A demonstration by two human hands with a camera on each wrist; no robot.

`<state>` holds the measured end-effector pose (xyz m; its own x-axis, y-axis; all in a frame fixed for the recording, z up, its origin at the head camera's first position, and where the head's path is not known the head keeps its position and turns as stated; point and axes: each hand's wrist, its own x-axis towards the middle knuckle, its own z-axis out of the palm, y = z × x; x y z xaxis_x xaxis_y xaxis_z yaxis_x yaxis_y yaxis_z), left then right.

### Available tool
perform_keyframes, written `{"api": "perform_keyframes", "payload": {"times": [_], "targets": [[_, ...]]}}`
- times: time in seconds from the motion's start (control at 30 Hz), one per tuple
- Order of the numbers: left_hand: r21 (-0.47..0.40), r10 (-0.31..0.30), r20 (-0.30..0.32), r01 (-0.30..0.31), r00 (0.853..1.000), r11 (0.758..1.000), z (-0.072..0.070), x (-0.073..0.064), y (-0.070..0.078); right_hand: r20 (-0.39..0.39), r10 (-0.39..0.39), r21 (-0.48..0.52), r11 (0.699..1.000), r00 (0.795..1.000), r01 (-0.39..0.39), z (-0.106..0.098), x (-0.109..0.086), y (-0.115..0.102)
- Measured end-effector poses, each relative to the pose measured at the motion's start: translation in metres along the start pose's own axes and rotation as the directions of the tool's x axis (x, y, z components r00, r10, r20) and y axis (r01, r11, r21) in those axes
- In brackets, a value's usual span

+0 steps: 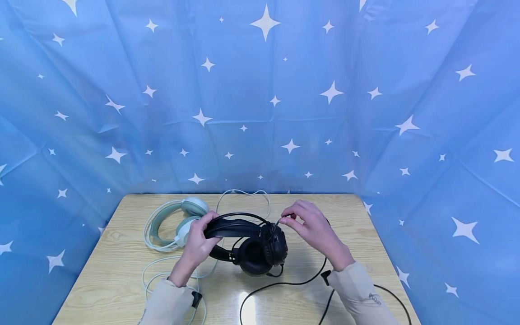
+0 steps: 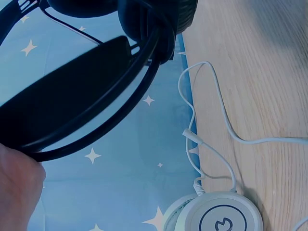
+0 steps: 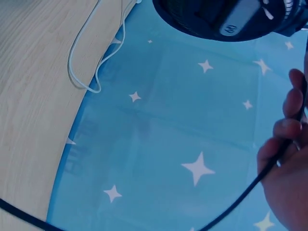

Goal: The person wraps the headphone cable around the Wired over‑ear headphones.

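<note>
My left hand point(image 1: 199, 241) grips the headband of a pair of black headphones point(image 1: 255, 256), which I hold up above the wooden table. In the left wrist view the padded headband point(image 2: 67, 96) runs up from my fingers to the ear cups. To the right of the cups, my right hand point(image 1: 313, 225) pinches a black cable point(image 1: 280, 220). The right wrist view shows that black cable point(image 3: 236, 204) running through the curled fingers of my right hand point(image 3: 288, 149), below an ear cup point(image 3: 231, 19).
Mint-and-white headphones point(image 1: 162, 221) lie at the table's left, behind my left hand. Their pale cord point(image 1: 243, 193) loops across the back and left front. More black cable point(image 1: 284, 283) curves over the right front. A blue star-patterned curtain point(image 1: 260, 135) surrounds the table point(image 1: 109, 280).
</note>
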<state>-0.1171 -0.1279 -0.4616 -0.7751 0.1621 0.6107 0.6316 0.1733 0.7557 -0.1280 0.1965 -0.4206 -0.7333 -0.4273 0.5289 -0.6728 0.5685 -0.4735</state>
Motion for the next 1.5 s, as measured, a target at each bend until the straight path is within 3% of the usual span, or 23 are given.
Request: {"api": "perform_keyframes", "payload": {"times": [0.2,0.4,0.7,0.83,1.1,1.33,1.5], "targets": [[-0.081,-0.018,0.044,0.022,0.999,0.996,-0.004,0.001,0.003,0.05,-0.004,0.125,0.992,0.999,-0.003,0.0,0.002,0.004],[-0.182,-0.028,0.097,0.046,0.995,0.982,-0.01,0.001,0.002,0.068,0.044,0.149,0.987,0.997,-0.053,-0.003,0.0,0.009],[-0.271,-0.109,0.219,0.168,0.97,0.948,-0.009,-0.001,0.001,0.077,0.049,0.192,0.979,0.996,-0.063,0.0,0.0,0.012],[-0.382,-0.105,0.266,0.204,0.958,0.901,-0.004,-0.002,0.001,0.096,0.049,0.24,0.968,0.994,-0.071,0.005,-0.002,0.012],[-0.595,-0.083,0.257,0.226,0.963,0.771,0.004,-0.003,-0.002,0.13,0.094,0.303,0.944,0.987,-0.129,0.013,-0.003,0.014],[-0.688,-0.055,0.243,0.212,0.968,0.694,0.008,-0.004,-0.006,0.142,0.119,0.34,0.926,0.983,-0.161,0.02,-0.001,0.015],[-0.744,-0.048,0.232,0.209,0.971,0.635,0.012,-0.005,-0.007,0.19,0.169,0.358,0.905,0.967,-0.229,0.028,0.002,0.015]]}}
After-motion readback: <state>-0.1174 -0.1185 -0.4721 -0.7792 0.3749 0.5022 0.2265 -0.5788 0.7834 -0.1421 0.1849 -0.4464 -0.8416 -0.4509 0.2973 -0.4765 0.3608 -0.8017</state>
